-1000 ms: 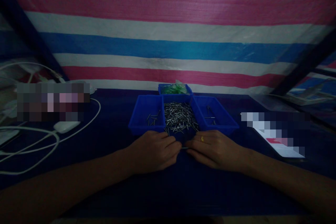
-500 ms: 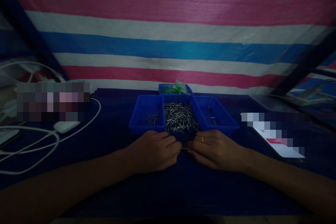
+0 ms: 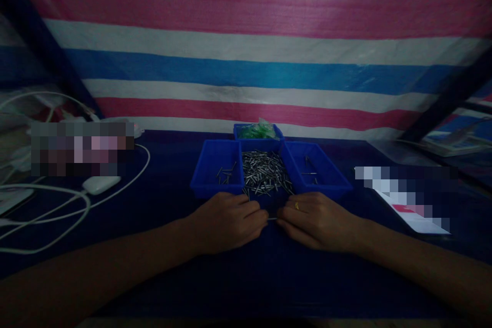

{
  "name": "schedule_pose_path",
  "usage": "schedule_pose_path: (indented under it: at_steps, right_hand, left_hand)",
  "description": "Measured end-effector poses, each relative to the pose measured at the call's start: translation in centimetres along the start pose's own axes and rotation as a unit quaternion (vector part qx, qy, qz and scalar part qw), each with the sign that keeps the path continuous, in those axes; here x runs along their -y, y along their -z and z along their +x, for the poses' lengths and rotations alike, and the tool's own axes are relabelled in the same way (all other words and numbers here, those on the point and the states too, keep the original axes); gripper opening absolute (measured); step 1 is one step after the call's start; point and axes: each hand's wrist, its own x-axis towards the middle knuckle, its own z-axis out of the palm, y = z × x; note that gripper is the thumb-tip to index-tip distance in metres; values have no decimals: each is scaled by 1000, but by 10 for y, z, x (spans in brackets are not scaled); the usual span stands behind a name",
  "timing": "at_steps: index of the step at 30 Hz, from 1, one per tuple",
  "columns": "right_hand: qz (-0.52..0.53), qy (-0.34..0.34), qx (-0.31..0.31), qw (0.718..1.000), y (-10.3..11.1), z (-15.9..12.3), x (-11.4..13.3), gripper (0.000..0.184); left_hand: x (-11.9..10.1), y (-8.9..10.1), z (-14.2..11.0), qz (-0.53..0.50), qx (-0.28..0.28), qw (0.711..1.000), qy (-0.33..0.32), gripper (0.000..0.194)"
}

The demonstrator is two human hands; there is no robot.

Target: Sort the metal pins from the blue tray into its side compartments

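- Okay, both hands are in play: my left hand [image 3: 236, 223] and right hand [image 3: 317, 221] face each other, fingers curled in narrow pinches.
- A thin rod [image 3: 272, 219] bridges the small gap between them, one end lost in each grip (my fingertips hide how deep it goes).
- It looks like metal, so I judge it light, stiff and hard to break, though smooth enough to roll or slip; pinching near the ends, as now, seems the sound hold.
- Just beyond my knuckles lies the pile of metal pins [image 3: 266, 171], sharp-looking and loose, flanked by the left bin [image 3: 217, 192] and the right bin [image 3: 326, 190].
- Those bin walls rise close behind both hands, so forward is the tight direction; the rear bin [image 3: 237, 133] stands beyond the pile.
- Toward the body I have more room, as the dark blue tabletop [image 3: 261, 282] runs back to its near edge.
- Sideways, a white cable [image 3: 89, 204] loops at far left, and a bright phone-like panel [image 3: 421, 223] lies beyond the right wrist.
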Motion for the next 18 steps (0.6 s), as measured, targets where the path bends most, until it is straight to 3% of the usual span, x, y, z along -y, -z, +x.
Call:
schedule_pose_path:
  at_steps: [6, 9, 18]
  right_hand:
    - [6, 29, 13, 999, -1, 3, 2, 29]
    - [15, 26, 17, 999, 0, 5, 4, 30]
    - [44, 17, 32, 998, 0, 5, 3, 29]
  left_hand:
    - [-3, 3, 1, 3, -73, 997, -13, 14]
    - [-4, 4, 1, -5, -83, 996, -23, 13]
    - [-3, 6, 1, -45, -17, 996, -76, 12]
